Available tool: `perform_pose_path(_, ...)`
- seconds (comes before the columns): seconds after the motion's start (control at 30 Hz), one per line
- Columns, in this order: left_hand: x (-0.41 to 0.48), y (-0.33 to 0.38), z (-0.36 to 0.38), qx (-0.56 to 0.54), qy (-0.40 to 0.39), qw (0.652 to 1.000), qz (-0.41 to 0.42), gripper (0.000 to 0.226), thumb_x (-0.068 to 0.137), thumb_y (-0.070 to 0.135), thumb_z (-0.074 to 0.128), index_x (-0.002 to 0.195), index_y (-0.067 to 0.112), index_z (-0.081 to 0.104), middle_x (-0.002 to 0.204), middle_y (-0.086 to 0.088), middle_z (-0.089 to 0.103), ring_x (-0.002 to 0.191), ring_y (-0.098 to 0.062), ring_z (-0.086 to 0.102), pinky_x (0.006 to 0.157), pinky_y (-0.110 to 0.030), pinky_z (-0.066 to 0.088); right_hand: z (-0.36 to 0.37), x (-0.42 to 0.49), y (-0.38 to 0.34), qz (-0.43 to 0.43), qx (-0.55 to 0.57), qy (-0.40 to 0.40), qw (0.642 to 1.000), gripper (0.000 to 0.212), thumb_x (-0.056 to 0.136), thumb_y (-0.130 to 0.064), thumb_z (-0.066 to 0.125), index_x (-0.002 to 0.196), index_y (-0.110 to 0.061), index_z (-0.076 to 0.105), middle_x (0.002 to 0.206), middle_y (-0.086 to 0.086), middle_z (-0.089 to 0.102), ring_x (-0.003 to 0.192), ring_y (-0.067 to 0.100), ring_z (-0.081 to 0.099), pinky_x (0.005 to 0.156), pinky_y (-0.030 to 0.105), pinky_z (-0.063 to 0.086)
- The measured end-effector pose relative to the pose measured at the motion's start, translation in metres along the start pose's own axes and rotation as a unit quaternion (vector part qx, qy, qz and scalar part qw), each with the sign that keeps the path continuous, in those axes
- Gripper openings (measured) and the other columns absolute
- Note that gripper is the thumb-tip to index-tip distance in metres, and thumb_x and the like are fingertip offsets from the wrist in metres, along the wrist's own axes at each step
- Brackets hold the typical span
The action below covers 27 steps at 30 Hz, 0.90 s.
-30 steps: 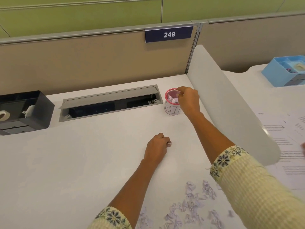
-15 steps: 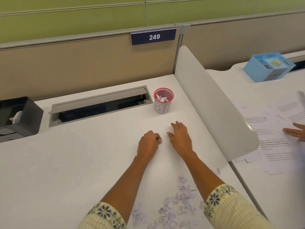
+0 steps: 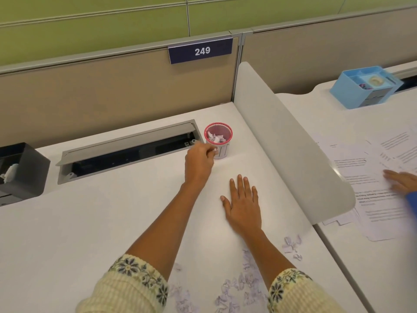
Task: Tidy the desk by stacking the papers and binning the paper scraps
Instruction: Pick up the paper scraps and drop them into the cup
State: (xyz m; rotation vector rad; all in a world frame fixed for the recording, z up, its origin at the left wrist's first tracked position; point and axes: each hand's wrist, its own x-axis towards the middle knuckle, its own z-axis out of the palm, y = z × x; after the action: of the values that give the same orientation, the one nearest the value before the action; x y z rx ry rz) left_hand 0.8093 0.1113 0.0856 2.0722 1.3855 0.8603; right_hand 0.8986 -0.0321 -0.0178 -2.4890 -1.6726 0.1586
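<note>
Small white scrap (image 3: 214, 150) being pinched at the fingertips of the left hand (image 3: 198, 160), which is closing in on the pink mesh bin (image 3: 218, 141) from the bin's near-left side; the scrap is sitting against the bin's outer wall, below the rim, not yet over the opening. Right hand (image 3: 242, 203) is lying flat and slack on the desk (image 3: 90, 222) nearer the person than the bin, gripping nothing. Risks as I am reading them: letting go from this height is likely sending the scrap down the outside of the bin; the bin is looking light and nothing is steadying it, so knuckles nudging the wall may be tipping it; the open cable tray (image 3: 126, 150) just left of the bin is waiting to swallow a stray piece. Bin is already carrying a small heap of crumpled white bits. Loose scraps (image 3: 239, 283) are lying well short of the bin, between the two sleeves, where a dragging cuff could be scattering them. Black organiser (image 3: 20, 168) far left of the bin is holding something pale, too unclear to name. Right of the bin, past the divider (image 3: 282, 143), printed sheets (image 3: 372, 177) are lying fanned and unstacked under another person's hand (image 3: 401, 181); blue organiser (image 3: 363, 86) beyond them is holding small items I cannot identify
</note>
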Motion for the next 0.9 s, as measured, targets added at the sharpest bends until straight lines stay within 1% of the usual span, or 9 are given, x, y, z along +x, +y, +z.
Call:
perform_pose_path(0.07, 0.024, 0.01, -0.002, -0.001, 0.024, 1.0, 0.015, 0.021, 0.091, 0.02, 0.065, 0.107, 0.008, 0.073, 0.1, -0.01, 0.066, 0.09, -0.02, 0.061, 0.074, -0.02, 0.042, 0.001, 0.001, 0.0, 0.001, 0.006, 0.001, 1.0, 0.066, 0.099, -0.056, 0.014, 0.155, -0.02, 0.012, 0.163, 0.005, 0.0, 0.15, 0.022, -0.005, 0.122, 0.044, 0.005)
perform_pose_path(0.13, 0.046, 0.019, 0.0, 0.008, 0.03, 0.999, 0.026, 0.022, 0.093, 0.02, 0.063, 0.107, 0.008, 0.073, 0.101, -0.011, 0.066, 0.091, -0.022, 0.061, 0.075, -0.022, 0.043, 0.001, 0.002, 0.0, 0.001, 0.012, 0.004, 1.0, 0.066, 0.099, -0.055, 0.015, 0.155, -0.02, 0.014, 0.163, 0.005, 0.001, 0.15, 0.022, -0.004, 0.122, 0.044, 0.006)
perform_pose_path(0.23, 0.069, 0.026, 0.006, 0.049, 0.01, 0.997, 0.059, 0.022, 0.094, 0.019, 0.059, 0.109, 0.01, 0.073, 0.106, -0.01, 0.065, 0.095, -0.021, 0.061, 0.074, -0.022, 0.042, 0.001, 0.003, 0.001, 0.002, 0.014, 0.006, 1.0, 0.066, 0.099, -0.055, 0.014, 0.155, -0.02, 0.015, 0.163, 0.005, 0.002, 0.15, 0.022, -0.003, 0.122, 0.044, 0.006)
perform_pose_path(0.4, 0.08, 0.023, 0.018, 0.145, -0.043, 0.983, 0.105, 0.026, 0.096, 0.02, 0.055, 0.115, 0.011, 0.07, 0.111, -0.011, 0.064, 0.099, -0.027, 0.061, 0.078, -0.032, 0.048, 0.001, 0.003, 0.002, 0.002, 0.02, 0.006, 1.0, 0.065, 0.099, -0.054, 0.015, 0.154, -0.02, 0.017, 0.163, 0.005, 0.003, 0.15, 0.021, -0.004, 0.122, 0.044, 0.005)
perform_pose_path(0.47, 0.08, 0.021, 0.02, 0.175, -0.052, 0.975, 0.127, 0.026, 0.096, 0.021, 0.055, 0.117, 0.013, 0.069, 0.112, -0.011, 0.064, 0.101, -0.028, 0.059, 0.082, -0.037, 0.048, 0.001, 0.003, 0.002, 0.002, 0.019, 0.005, 1.0, 0.065, 0.099, -0.054, 0.015, 0.154, -0.02, 0.017, 0.163, 0.005, 0.003, 0.15, 0.021, -0.004, 0.122, 0.044, 0.005)
perform_pose_path(0.57, 0.079, 0.018, 0.022, 0.229, -0.054, 0.958, 0.164, 0.027, 0.096, 0.022, 0.056, 0.119, 0.016, 0.068, 0.117, -0.009, 0.065, 0.107, -0.027, 0.057, 0.094, -0.041, 0.04, 0.001, 0.002, 0.002, 0.0, 0.024, 0.005, 1.0, 0.065, 0.099, -0.054, 0.016, 0.154, -0.02, 0.017, 0.163, 0.005, 0.004, 0.15, 0.021, -0.003, 0.122, 0.044, 0.004)
perform_pose_path(0.7, 0.077, 0.012, 0.023, 0.261, -0.05, 0.951, 0.156, 0.029, 0.095, 0.028, 0.056, 0.121, 0.019, 0.067, 0.123, -0.006, 0.062, 0.115, -0.023, 0.052, 0.098, -0.04, 0.035, 0.0, 0.002, 0.002, 0.0, 0.029, 0.006, 1.0, 0.064, 0.1, -0.053, 0.017, 0.154, -0.02, 0.017, 0.163, 0.005, 0.004, 0.15, 0.021, -0.003, 0.122, 0.043, 0.004)
perform_pose_path(0.8, 0.075, 0.01, 0.02, 0.264, -0.045, 0.952, 0.148, 0.029, 0.094, 0.029, 0.059, 0.12, 0.021, 0.068, 0.125, -0.005, 0.06, 0.118, -0.023, 0.049, 0.099, -0.04, 0.034, -0.001, 0.002, 0.002, 0.001, 0.028, 0.0, 1.0, 0.064, 0.1, -0.052, 0.016, 0.155, -0.02, 0.016, 0.163, 0.005, 0.003, 0.15, 0.021, -0.004, 0.122, 0.043, 0.004)
perform_pose_path(0.9, 0.072, 0.009, 0.016, 0.259, -0.029, 0.955, 0.142, 0.029, 0.095, 0.031, 0.058, 0.12, 0.024, 0.069, 0.125, -0.002, 0.06, 0.118, -0.022, 0.047, 0.097, -0.038, 0.035, -0.001, 0.002, 0.003, 0.001, 0.026, -0.003, 1.0, 0.064, 0.1, -0.053, 0.015, 0.155, -0.021, 0.015, 0.163, 0.004, 0.001, 0.15, 0.021, -0.005, 0.122, 0.043, 0.003)
